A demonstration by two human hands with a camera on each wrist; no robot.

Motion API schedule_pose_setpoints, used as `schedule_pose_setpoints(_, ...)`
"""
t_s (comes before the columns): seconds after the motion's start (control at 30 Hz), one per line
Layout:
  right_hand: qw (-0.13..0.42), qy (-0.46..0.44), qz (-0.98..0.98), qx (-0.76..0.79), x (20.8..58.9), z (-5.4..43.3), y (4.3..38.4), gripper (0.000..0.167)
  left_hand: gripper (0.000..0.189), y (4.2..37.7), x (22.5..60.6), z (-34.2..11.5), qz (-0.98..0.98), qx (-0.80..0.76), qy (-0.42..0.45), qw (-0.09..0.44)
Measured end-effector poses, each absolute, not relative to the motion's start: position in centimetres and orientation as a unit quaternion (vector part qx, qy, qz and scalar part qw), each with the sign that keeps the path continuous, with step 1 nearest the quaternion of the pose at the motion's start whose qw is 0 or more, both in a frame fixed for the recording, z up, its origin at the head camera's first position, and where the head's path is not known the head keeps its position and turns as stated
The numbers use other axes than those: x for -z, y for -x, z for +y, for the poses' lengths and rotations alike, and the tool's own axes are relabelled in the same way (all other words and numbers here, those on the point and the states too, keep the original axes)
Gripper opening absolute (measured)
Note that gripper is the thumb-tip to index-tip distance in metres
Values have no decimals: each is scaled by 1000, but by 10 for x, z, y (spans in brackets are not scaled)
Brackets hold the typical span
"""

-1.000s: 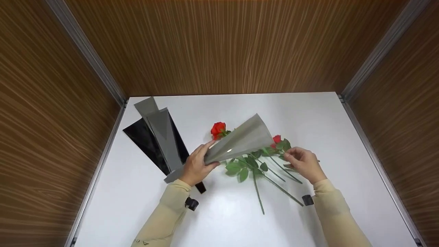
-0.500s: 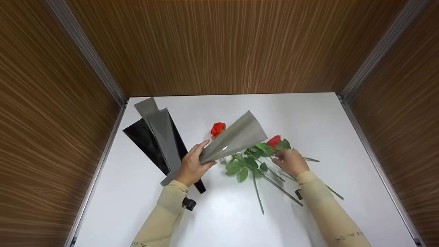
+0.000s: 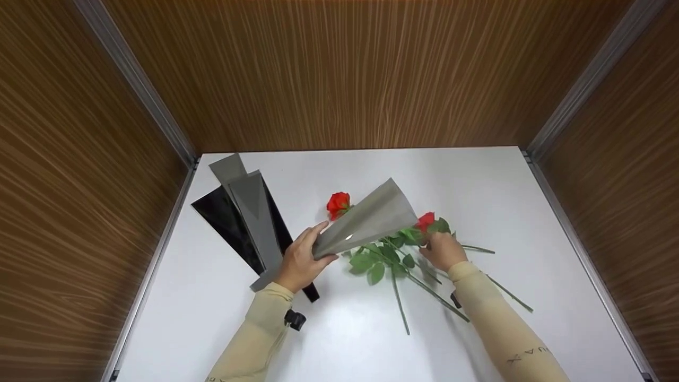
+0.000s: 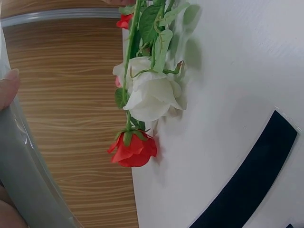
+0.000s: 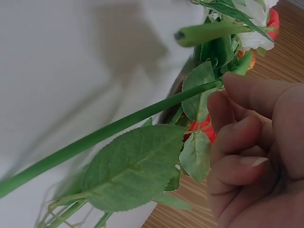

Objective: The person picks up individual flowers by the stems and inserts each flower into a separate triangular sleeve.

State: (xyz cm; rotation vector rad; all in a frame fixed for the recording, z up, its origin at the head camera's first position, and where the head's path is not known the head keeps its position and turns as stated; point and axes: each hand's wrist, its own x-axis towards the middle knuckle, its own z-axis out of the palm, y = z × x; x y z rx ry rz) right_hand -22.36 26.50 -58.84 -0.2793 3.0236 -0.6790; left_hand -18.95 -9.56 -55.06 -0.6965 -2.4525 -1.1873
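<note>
My left hand (image 3: 303,261) grips the narrow end of a grey cone-shaped flower sleeve (image 3: 368,220), held over the flowers with its wide mouth to the upper right. My right hand (image 3: 445,250) is among the roses; in the right wrist view its thumb and forefinger pinch a green stem (image 5: 123,121), the other fingers curled. Close beyond that hand lies a red rose (image 3: 426,220). Another red rose (image 3: 338,204) shows past the sleeve's left side. The left wrist view shows a white rose (image 4: 156,97), mostly hidden by the sleeve in the head view.
Grey and black wrapping sleeves (image 3: 249,212) lie overlapped on the white table (image 3: 345,339), left of my left hand. Several stems with green leaves (image 3: 375,273) spread toward the front right. Wood-grain panels (image 3: 339,79) wall the back and both sides.
My right hand has moved left and in among the stems, its fingers turned down. The left hand and grey sleeve dipped left, then came most of the way back.
</note>
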Motion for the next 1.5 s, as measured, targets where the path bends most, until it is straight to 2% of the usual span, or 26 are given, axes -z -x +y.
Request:
schedule_pose_setpoints(0.37,44,87,970,221,593,263,226,11,76,187,552,-95,-863,416,241,158)
schedule_pose_setpoints(0.5,33,84,975,203,594,261,227,11,76,186,552,-94,-863,416,241,157)
schedule_pose_setpoints(0.6,24,81,977,198,594,260,227,3,76,186,551,-94,-862,418,241,159)
schedule_pose_setpoints(0.63,21,80,977,198,594,260,227,7,76,186,551,-94,-861,417,241,161)
schedule_pose_setpoints(0.73,4,79,975,209,590,260,225,18,76,186,552,-94,-860,416,243,166)
schedule_pose_setpoints(0.83,-21,90,972,217,584,262,222,22,76,186,552,-95,-860,416,241,172)
schedule_pose_setpoints(1.13,-74,115,952,275,556,273,216,4,77,185,551,-97,-855,420,239,187)
schedule_pose_setpoints(1.4,-150,115,933,308,514,280,210,4,74,184,548,-97,-853,416,252,189)
schedule_pose_setpoints(1.5,-164,114,925,322,500,281,207,11,74,184,547,-97,-853,416,252,188)
